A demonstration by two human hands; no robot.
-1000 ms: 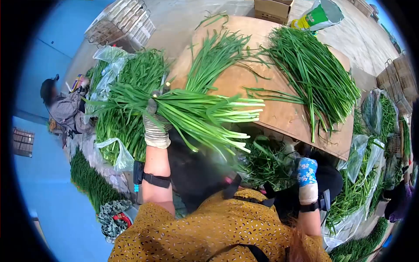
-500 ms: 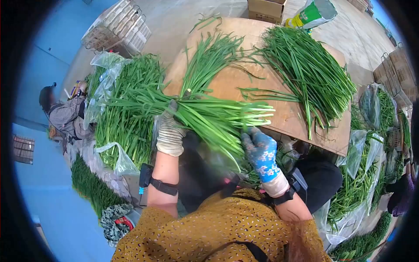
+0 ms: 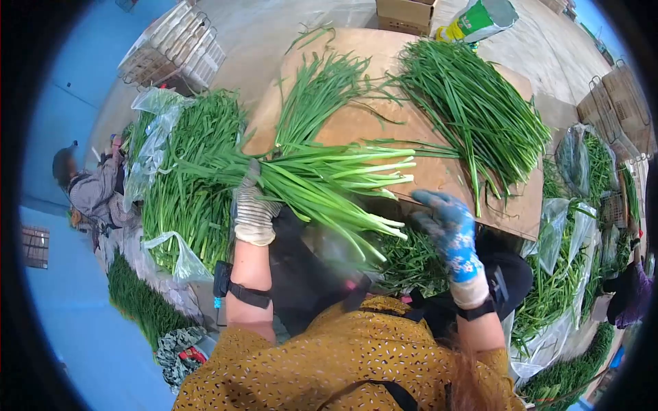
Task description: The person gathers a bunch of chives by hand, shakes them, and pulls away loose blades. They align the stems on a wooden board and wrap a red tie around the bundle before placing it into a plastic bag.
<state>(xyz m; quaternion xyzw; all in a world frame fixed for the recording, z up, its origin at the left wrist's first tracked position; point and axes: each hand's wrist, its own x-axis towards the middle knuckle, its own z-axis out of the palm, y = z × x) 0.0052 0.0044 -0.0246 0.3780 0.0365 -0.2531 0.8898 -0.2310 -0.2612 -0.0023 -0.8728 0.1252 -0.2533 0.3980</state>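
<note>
My left hand [image 3: 254, 209], in a striped knit glove, is closed round a bunch of garlic chives [image 3: 336, 181]. Their pale stem ends fan out to the right, over the near edge of the wooden board [image 3: 435, 175]. My right hand [image 3: 449, 229], in a blue flowered glove, is held apart from the stems with fingers spread and nothing in it. A smaller pile of chives [image 3: 319, 96] lies on the board beyond my left hand. A large heap of chives [image 3: 473, 109] covers the board's right side.
Left of the board stands a plastic-lined heap of greens [image 3: 195, 164], with a seated person [image 3: 99, 188] beyond it. Bagged greens [image 3: 558, 274] stand at the right. Stacked crates [image 3: 175, 48], a cardboard box [image 3: 406, 15] and a green-yellow bag [image 3: 480, 22] are behind.
My right hand has moved right, away from the stem ends, and its fingers have spread. The stems in my left hand now fan wider. The whole view has shifted slightly.
</note>
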